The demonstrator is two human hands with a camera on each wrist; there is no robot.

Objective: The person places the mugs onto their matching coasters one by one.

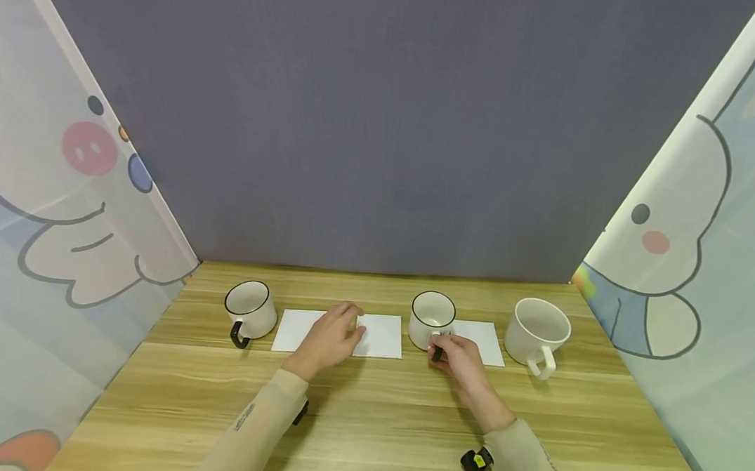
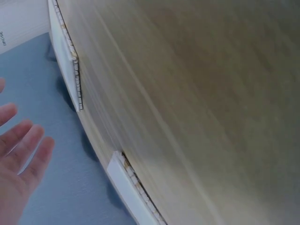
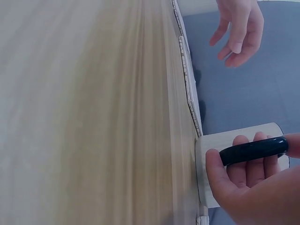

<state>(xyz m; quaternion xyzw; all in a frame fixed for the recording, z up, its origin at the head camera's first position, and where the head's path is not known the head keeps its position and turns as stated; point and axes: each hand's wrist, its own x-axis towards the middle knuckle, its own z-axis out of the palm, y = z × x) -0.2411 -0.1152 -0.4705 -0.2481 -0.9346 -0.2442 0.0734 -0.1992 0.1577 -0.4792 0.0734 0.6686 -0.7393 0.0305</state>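
My right hand [image 1: 463, 369] grips the black handle [image 3: 253, 150] of a white mug with a black rim [image 1: 420, 333]. That mug is upright, between the middle white square card [image 1: 382, 337] and the right one [image 1: 483, 342]. In the right wrist view its base is close to the tabletop, and fingers pass through the handle loop. My left hand [image 1: 333, 334] is over the left card [image 1: 293, 327] and the near edge of the middle one, holding nothing. Its fingers [image 2: 35, 154] are spread and loosely bent in the left wrist view.
Another white mug with a black rim [image 1: 260, 318] and black handle stands at the left. A larger all-white mug [image 1: 523, 344] stands at the right. The wooden table [image 1: 376, 418] meets a grey panel [image 1: 388, 137] behind; cartoon-printed curtains [image 1: 676, 206] flank both sides.
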